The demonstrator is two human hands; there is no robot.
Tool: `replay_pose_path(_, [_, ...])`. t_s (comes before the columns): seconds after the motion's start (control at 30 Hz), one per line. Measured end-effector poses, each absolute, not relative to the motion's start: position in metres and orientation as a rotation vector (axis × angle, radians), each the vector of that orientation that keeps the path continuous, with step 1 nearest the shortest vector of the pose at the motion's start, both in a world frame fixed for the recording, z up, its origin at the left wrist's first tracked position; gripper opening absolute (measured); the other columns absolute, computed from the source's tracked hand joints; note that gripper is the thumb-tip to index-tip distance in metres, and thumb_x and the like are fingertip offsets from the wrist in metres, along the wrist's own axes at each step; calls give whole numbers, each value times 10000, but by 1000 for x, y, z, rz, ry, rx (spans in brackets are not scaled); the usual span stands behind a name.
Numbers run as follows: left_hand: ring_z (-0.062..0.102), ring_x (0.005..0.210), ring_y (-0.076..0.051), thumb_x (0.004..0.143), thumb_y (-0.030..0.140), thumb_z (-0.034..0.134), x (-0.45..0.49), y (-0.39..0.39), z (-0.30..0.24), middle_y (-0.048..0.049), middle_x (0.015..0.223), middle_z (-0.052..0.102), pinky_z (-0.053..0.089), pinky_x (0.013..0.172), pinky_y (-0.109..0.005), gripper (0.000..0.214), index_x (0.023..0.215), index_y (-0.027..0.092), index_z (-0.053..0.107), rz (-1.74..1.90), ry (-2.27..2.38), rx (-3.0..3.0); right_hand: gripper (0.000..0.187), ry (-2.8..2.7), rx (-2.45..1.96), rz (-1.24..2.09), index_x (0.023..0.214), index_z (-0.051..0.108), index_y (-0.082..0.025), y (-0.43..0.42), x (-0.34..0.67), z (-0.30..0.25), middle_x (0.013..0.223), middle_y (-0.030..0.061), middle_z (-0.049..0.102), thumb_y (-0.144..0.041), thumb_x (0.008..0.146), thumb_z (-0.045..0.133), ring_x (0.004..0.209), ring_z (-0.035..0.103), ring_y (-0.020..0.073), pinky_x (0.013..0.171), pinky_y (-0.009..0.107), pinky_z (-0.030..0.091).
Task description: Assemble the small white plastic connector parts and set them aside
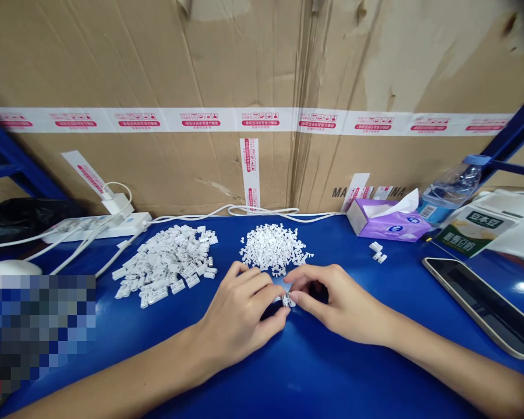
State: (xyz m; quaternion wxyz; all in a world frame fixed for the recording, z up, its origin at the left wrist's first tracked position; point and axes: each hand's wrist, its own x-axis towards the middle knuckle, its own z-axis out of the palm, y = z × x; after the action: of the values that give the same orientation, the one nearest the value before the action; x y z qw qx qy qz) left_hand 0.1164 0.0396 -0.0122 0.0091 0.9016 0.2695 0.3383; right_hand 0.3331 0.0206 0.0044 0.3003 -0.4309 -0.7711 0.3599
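**Q:** Where is the workpiece?

**A:** A small white plastic part (286,300) sits between my hands, low over the blue bench (353,372), just in front of both piles.

**Q:** Hand state?

**A:** My left hand (236,308) is half-closed, fingers curled, and my right hand (338,299) is much the same. They appear to pinch the part from either side, neither clenched nor released. Which fingertips bear on it is partly hidden.

**Q:** Technique note?

**A:** Best to use light fingertip pressure, keep the part close to the bench and hold the wrists steady.

**Q:** Nearby?

**A:** White plastic clips (166,265) lie heaped on my left, tiny white pieces (273,247) straight ahead, and a few loose white parts (378,251) beside the tissue box (386,224).
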Motion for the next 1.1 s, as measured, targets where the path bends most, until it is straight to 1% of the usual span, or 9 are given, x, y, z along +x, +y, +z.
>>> replay_pose_path(0.1, [595,686,-181,889,185,662,117,38,-10,-11,737,656,375,746,-382,52,875,174,710,1110,842,2807,259,-2000,-1152,1049,1204,629,-220,20,334,3,831,-10,740,-261,949,606,714,649,145,694,288,511])
replay_pose_path(0.2, [595,690,-182,893,185,658,118,38,-10,-14,740,659,385,753,-387,54,883,173,710,1137,830,2797,298,-1964,-1168,1082,1237,615,-218,20,334,3,830,-8,734,-259,941,613,718,653,148,678,285,501])
replay_pose_path(0.43, [587,699,-183,909,228,661,117,38,-9,-15,754,674,402,771,-398,57,901,191,704,1137,844,2793,324,-1828,-1138,1184,1214,595,-193,21,331,4,803,-5,707,-281,910,663,739,641,150,707,291,495])
replay_pose_path(0.7, [588,686,-174,920,219,657,116,37,-11,-8,744,665,407,784,-401,42,926,186,681,1228,777,2817,326,-1684,-1031,1290,1162,577,-198,20,330,0,763,-18,672,-278,876,713,734,629,147,712,292,515])
replay_pose_path(0.87, [592,677,-173,901,209,684,116,37,-11,-5,733,651,406,785,-405,37,911,174,678,1250,765,2801,324,-1626,-1010,1337,1114,540,-202,20,329,-1,746,-27,654,-278,865,734,714,608,137,670,267,499])
replay_pose_path(0.97, [592,673,-171,893,201,691,116,36,-10,-3,734,650,407,786,-408,32,906,172,683,1242,780,2776,343,-1622,-1025,1343,1124,528,-201,22,329,-2,733,-33,654,-283,863,734,681,601,131,648,263,496])
replay_pose_path(1.03, [589,664,-167,881,190,699,116,36,-9,1,730,649,409,780,-404,26,900,176,689,1242,791,2748,303,-1665,-1046,1296,1119,551,-200,22,329,-1,735,-24,672,-293,880,712,685,616,139,658,274,506])
replay_pose_path(1.1, [589,659,-165,866,180,707,116,37,-9,8,726,651,411,772,-396,38,900,184,693,1255,800,2708,203,-1763,-1075,1175,1082,602,-201,21,328,1,782,-2,709,-279,906,667,729,641,150,707,296,520])
